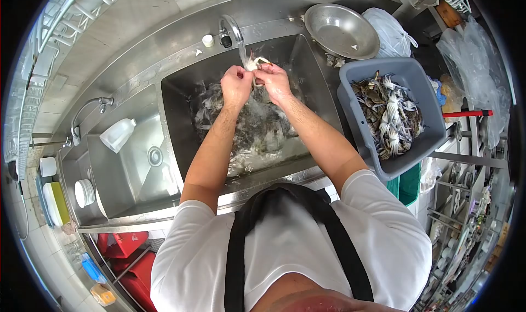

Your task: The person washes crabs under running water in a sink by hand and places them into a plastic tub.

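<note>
My left hand [236,86] and my right hand [275,83] are close together over the far side of a deep steel sink [178,101]. Between their closed fingers is a crab [252,65], pale on the side that shows, with a leg sticking out toward the right. Much of its body is hidden by my fingers. Just above it, the curved tap [234,29] runs water down onto the crab. Below my forearms, cloudy water and a mass of pale and grey pieces [263,131], apparently more crab, fill the sink.
A grey tub [357,123] with several crabs [392,112] stands right of the sink. Behind it are a steel bowl [339,29] and a tied white bag [388,33]. A second sink [131,169] on the left holds a plastic jug [118,135].
</note>
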Available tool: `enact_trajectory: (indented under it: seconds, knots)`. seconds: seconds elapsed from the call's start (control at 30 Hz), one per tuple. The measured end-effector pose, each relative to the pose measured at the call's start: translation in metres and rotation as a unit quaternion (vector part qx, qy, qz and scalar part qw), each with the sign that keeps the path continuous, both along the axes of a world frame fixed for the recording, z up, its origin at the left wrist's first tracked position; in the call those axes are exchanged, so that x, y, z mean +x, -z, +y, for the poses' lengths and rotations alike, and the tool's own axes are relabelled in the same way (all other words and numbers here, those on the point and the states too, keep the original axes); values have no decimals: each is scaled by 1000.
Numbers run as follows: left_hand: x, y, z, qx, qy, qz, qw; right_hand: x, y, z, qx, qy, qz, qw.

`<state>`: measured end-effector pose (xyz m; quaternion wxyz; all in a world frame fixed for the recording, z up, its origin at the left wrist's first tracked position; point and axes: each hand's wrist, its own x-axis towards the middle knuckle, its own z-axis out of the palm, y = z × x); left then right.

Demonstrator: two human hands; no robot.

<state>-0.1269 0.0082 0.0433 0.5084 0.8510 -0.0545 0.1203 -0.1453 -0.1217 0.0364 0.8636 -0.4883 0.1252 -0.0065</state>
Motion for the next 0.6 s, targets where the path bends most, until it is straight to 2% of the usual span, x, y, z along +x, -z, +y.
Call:
enact_trajectory:
  seconds: [0.1,0.17,0.2,0.23,0.27,0.3,0.37,0.43,0.6]
  knots:
    - [0,3,0,-67,-31,31,997,0,-1,-3,10,3,23,1000]
    - [7,9,6,-263,-60,185,945,0,-2,-5,22,2,24,999]
    - [7,0,14,-217,-38,245,944,0,-2,-5,34,0,24,999]
    - [11,14,18,-217,-39,246,944,0,-2,-6,34,-1,25,999]
    - [16,33,19,-209,-2,167,964,0,-1,-7,29,-1,27,999]
    - [14,28,17,-199,34,87,975,1,0,-7,24,-1,29,999]
    - [11,19,18,-223,49,98,969,2,4,-8,21,-5,24,999]
    - [8,2,19,-162,87,168,968,2,5,-7,19,-11,20,1000]
    - [14,-1,26,-170,103,200,959,1,2,-8,-29,-34,5,999]
